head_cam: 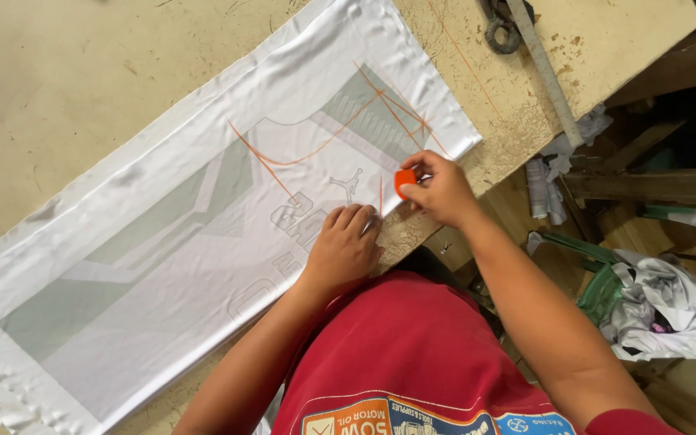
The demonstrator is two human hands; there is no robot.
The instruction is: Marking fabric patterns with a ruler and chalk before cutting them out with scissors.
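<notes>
I am pressing my left hand (343, 246) flat, fingers curled; my right hand (438, 189) is pinching, forearm extended.

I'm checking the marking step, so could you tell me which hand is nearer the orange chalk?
Right. The right hand pinches the orange chalk; the left hand presses the white fabric just below it.

Right hand (438, 192) pinches orange chalk (403, 180); left hand (343, 246) presses white fabric (163, 242).
</notes>
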